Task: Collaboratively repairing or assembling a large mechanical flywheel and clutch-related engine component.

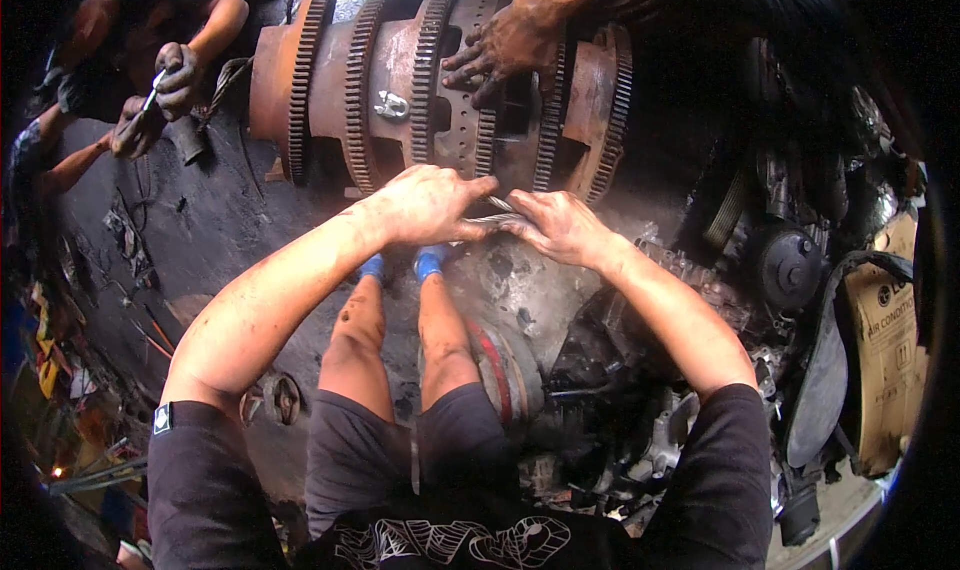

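Observation:
My left hand (428, 205) and my right hand (562, 228) meet in front of my body, fingers closed on a twisted steel wire rope (490, 218). Its strands show in the gap between the hands; the rest of it is hidden by my fingers. Just beyond them lies a rusty cylinder made up of toothed ring gears (360, 80). A silver wire rope clip (392, 106) rests on it, between two of the rings. A co-worker's blackened hand (510, 52) lies spread on the cylinder from the far side.
At the upper left, another person's hands (165, 90) hold a slim metal tool beside a dark cable (228, 82). Round parts with a red band (490, 370) sit by my leg. Greasy machine parts (665, 290) and a cardboard box (888, 340) crowd the right.

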{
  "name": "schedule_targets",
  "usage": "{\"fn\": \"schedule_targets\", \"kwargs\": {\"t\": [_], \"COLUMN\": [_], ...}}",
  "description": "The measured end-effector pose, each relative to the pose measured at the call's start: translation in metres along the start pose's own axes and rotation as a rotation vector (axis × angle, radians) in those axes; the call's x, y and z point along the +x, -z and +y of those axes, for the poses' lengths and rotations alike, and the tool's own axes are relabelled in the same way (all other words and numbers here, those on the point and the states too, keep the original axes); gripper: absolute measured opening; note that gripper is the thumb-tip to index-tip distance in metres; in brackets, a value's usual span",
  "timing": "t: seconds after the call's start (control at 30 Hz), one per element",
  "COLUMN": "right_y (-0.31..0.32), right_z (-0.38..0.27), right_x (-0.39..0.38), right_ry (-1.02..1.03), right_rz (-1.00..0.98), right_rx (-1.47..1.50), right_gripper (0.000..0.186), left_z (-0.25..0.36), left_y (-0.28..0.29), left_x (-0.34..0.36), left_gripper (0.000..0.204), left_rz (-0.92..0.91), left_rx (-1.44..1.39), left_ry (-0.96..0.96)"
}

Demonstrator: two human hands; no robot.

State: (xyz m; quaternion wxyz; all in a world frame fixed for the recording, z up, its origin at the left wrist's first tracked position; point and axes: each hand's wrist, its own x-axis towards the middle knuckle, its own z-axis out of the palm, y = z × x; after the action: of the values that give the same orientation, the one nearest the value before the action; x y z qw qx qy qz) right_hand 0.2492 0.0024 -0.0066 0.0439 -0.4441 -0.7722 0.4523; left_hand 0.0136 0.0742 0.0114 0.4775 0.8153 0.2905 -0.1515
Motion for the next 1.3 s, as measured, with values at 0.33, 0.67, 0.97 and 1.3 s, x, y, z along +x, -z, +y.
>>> {"fn": "schedule_targets", "kwargs": {"t": [0.33,0.67,0.97,1.3], "right_y": [-0.015,-0.044,-0.029,-0.007], "right_z": [0.005,0.021,-0.002,-0.013], "right_x": [0.009,0.009,0.015,0.024], "right_ry": [-0.205,-0.136,-0.331,-0.333], "right_rz": [0.084,0.195,0.074,0.105], "right_rx": [0.156,0.353,0.23,0.313], "right_gripper": [0.045,0.026,0.05,0.048], "left_z": [0.018,-0.062,-0.009,-0.025], "left_y": [-0.033,-0.12,-0.058,-0.052], "left_x": [0.023,0.054,0.029,0.046], "left_gripper": [0.04,0.033,0.032,0.023], "left_rz": [0.117,0.496,0.295,0.574], "left_rx": [0.251,-0.031,0.433,0.242], "left_ry": [0.217,-0.079,0.014,-0.092]}}
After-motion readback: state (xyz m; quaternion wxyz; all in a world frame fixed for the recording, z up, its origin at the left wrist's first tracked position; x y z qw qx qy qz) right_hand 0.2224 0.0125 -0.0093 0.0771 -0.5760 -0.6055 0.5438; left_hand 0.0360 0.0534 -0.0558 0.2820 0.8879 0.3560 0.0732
